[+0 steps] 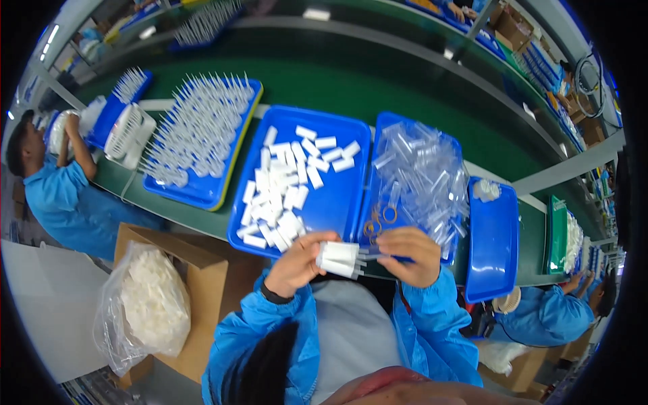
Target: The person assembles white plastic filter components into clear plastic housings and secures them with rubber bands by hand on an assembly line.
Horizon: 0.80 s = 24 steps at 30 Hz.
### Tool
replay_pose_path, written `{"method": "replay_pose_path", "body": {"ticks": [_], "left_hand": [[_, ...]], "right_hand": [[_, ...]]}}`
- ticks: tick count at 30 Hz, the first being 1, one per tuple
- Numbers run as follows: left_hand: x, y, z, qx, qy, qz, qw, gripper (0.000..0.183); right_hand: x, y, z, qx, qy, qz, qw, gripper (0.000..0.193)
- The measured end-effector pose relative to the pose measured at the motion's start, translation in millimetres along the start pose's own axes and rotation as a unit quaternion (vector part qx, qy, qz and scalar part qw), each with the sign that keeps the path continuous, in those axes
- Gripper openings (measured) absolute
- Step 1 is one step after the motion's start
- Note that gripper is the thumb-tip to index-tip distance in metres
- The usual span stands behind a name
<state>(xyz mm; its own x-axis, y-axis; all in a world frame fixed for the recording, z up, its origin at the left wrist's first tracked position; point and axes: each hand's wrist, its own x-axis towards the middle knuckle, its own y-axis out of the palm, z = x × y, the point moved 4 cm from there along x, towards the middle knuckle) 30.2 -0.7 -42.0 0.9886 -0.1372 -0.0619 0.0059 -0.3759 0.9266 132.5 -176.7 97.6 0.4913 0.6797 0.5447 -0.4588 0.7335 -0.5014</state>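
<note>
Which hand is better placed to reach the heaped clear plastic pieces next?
Probably the right hand: it is nearer the heap of clear plastic pieces, while the left hand, farther left, holds a bundle of white pieces.

"What's worn up top?"
"A bright blue jacket [439, 347], creased, with long sleeves [428, 304]."
"And beneath it?"
"A plain light grey shirt [358, 317]."
"Anything on the left hand [297, 262]?"
"A narrow black band [275, 295] around its wrist; the fingers [316, 239] are bare."

The pieces [339, 255] are white, the tubes [425, 175] clear, both their trays [341, 189] blue, the table [177, 212] green, the box [206, 297] brown, the sleeves [433, 304] bright blue.
</note>
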Motion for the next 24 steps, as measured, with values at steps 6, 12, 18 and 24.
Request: {"method": "replay_pose_path", "body": {"ticks": [6,12,18,24], "left_hand": [[5.9,8.2,1.7,-0.08,-0.054,0.013,0.995,0.027],[4.0,15.9,-11.2,-0.037,-0.025,0.035,0.998,0.025],[7.1,19.2,-10.1,-0.004,-0.017,0.058,0.998,0.022],[12.0,17.6,4.4,-0.019,-0.066,0.036,0.997,0.025]], "right_hand": [[9.0,3.3,11.1,0.02,-0.022,-0.005,1.0,0.023],[14.0,5.6,13.2,0.005,-0.02,0.024,0.999,0.021],[9.2,10.9,5.7,0.031,0.017,0.023,0.999,0.019],[12.3,16.2,2.2,0.049,-0.007,0.022,0.999,0.02]]}}
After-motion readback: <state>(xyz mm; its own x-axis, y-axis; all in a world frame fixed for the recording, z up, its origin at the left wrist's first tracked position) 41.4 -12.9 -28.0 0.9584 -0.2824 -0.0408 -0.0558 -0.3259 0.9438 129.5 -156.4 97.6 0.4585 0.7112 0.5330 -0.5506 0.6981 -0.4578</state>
